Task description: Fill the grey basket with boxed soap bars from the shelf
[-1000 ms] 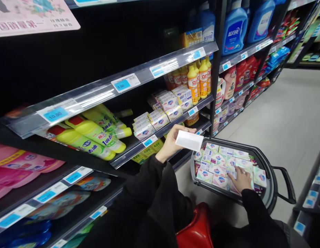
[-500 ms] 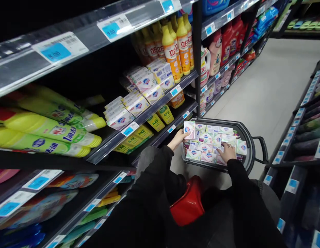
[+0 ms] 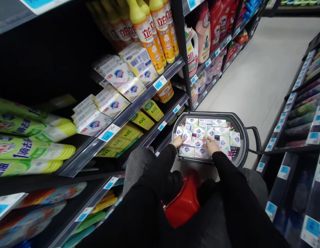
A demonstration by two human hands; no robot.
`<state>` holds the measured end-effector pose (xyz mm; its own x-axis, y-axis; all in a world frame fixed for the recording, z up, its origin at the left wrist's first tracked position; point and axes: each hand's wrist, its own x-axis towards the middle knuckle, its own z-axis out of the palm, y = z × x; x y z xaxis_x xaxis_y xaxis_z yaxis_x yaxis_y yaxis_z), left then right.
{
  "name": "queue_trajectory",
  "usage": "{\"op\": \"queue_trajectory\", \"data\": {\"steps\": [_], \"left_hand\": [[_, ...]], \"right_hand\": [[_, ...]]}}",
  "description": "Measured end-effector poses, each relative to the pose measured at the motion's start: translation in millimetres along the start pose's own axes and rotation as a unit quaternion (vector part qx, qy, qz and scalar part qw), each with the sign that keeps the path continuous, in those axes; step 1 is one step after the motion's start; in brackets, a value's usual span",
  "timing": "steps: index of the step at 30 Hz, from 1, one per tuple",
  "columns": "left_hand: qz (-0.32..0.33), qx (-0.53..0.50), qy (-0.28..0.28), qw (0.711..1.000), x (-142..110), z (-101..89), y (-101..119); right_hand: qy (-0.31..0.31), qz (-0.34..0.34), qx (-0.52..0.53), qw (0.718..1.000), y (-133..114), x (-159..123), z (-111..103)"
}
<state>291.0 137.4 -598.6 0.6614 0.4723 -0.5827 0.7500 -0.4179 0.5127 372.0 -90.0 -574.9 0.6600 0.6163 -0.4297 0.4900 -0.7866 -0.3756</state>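
Cool light brightens the floor [image 3: 253, 69], while the left shelf [image 3: 33, 58] sinks into deep shadow. Soap boxes [image 3: 200, 152] look pale and slightly soft; yellow-green bottles [image 3: 28, 151] stretch and blur toward the left edge.

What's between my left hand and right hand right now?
In the head view, printed boxes inside the black basket lie between the left hand and right hand.

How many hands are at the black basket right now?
2. The left hand is at the left end of the basket, fingers at a soap box; the right hand is by the boxes near its middle. Neither is fully hidden.
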Motion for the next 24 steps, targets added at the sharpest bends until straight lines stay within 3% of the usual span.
{"op": "queue_trajectory", "data": {"steps": [10,20,22,24], "left_hand": [[0.04,0.119,0.002,0.992,-17.1,1.7,5.5],[0.042,0.106,-0.025,0.993,-33.4,-8.2,23.0],[0.027,0.093,0.0,0.995,-37.9,-11.5,20.2],[-0.036,0.083,0.038,0.995,-44.0,-12.4,10.2]], "right_hand": [[-0.035,0.043,0.05,0.997,-2.1,2.3,-2.2],[-0.027,0.042,0.053,0.997,1.2,4.1,0.0],[-0.027,0.042,0.053,0.997,1.2,3.5,-0.7],[-0.029,0.037,0.057,0.997,0.8,2.7,-1.8]]}}
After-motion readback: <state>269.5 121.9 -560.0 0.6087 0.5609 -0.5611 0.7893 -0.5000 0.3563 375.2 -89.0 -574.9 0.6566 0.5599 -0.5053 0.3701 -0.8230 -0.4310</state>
